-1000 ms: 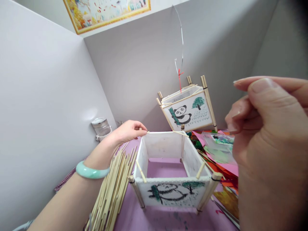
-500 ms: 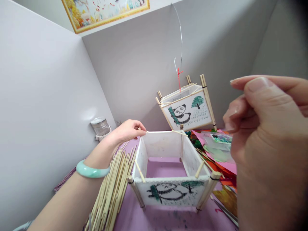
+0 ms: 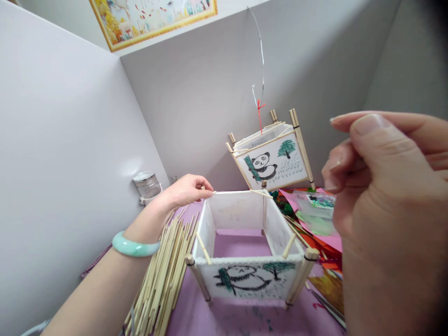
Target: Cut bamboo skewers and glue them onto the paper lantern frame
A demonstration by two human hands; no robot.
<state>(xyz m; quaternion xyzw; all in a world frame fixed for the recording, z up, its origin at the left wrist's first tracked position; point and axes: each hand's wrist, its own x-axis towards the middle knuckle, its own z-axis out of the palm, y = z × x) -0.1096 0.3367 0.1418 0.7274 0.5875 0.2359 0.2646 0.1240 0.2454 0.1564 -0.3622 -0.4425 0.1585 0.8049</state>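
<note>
A box-shaped paper lantern (image 3: 250, 280) with wooden-stick corner posts stands open-topped before me, a panda and a tree drawn on its front panel. Short sticks lie slantwise over three of its top corners, one being the near-left stick (image 3: 203, 248). At the far-left corner my left hand (image 3: 191, 189), wearing a jade-green bangle (image 3: 136, 244), is closed in a pinch; pale stick ends peek out by the fingertips, the rest hidden. Raised close to the camera on the right, my right hand (image 3: 381, 172) has thumb and forefinger together and the other fingers curled, with nothing visible in them.
A similar panda lantern (image 3: 275, 161) hangs tilted behind from a wire (image 3: 262, 56) and red cord. Many thin wooden sticks (image 3: 164, 275) lie at left, near a glass jar (image 3: 146, 185). Scissors (image 3: 327, 305), coloured paper (image 3: 332, 235) and a plastic box (image 3: 315, 219) are at right.
My right hand has shifted very slightly left in the view. My left hand stays at the lantern's far-left corner, and the lantern has not visibly moved.
</note>
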